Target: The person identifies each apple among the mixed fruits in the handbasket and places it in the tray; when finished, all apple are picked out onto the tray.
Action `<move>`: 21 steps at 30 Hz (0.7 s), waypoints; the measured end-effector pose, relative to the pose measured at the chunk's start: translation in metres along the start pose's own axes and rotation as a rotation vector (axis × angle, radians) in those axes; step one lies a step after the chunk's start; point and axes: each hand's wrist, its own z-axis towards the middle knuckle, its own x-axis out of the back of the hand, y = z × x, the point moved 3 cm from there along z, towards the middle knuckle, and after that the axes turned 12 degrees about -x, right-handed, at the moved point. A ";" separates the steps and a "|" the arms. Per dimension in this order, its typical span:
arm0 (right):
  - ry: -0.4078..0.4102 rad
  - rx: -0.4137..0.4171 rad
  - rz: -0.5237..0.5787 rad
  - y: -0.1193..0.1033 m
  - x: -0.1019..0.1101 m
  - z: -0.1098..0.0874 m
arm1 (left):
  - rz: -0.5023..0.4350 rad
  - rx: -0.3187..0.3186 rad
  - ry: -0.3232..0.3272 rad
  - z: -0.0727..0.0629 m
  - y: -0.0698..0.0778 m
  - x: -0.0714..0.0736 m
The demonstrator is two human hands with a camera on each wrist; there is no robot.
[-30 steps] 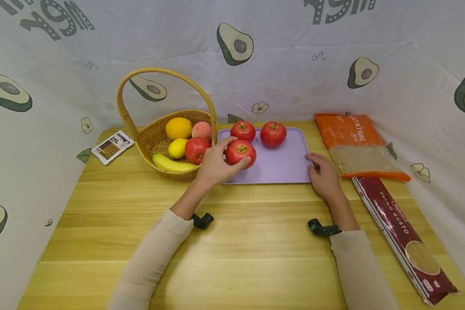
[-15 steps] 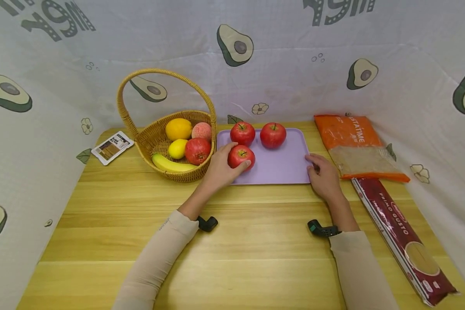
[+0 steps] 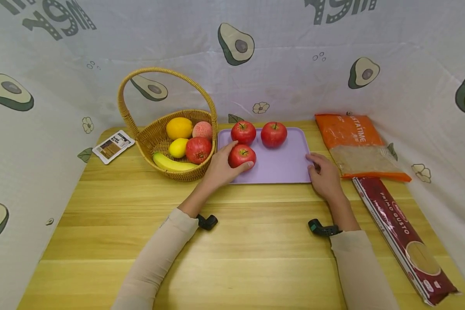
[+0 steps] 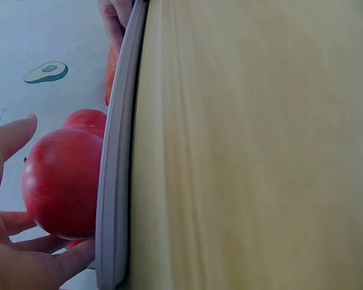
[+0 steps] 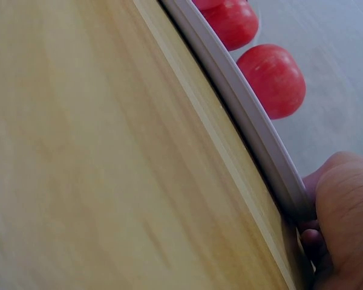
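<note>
While the left hand [image 3: 221,167] is cupping the front apple [image 3: 241,155], its fingers are curving round the fruit's left side; in the left wrist view its thumb is showing apart from the skin, so how firmly it is gripping I cannot tell. That apple is sitting towards the front left corner of the tray [image 3: 283,165], whose rim is hiding its base in that view. Its gloss is suggesting a firm, smooth, rather slippery skin, probably easy to lift but prone to rolling; its widest girth, thumb opposite fingers, is looking like the best hold.

The right hand [image 3: 324,174] is pinching the tray's right edge, towards the front corner. The tray is looking thin, stiff and light, probably apt to slide, and that edge is offering a sound place for steadying it.

Farther out, a second apple [image 3: 243,132] is resting near the tray's back left corner and a third apple [image 3: 273,134] near the middle of its back edge. Just beside the left edge, a basket [image 3: 187,175] is holding mixed fruit [image 3: 198,150]. Towards the desk's [image 3: 232,258] back right corner, an orange bag [image 3: 356,144] is lying flat.
</note>
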 end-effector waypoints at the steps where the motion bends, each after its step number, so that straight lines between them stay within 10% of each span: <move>1: -0.001 -0.001 0.000 0.000 0.000 0.000 | 0.003 -0.006 -0.006 -0.001 0.002 0.001; 12: -0.009 -0.011 -0.013 -0.001 0.000 0.000 | -0.137 -0.178 0.083 -0.019 0.015 0.039; 21: -0.009 -0.008 -0.011 -0.002 0.002 -0.002 | -0.129 -0.182 0.195 -0.035 0.003 0.081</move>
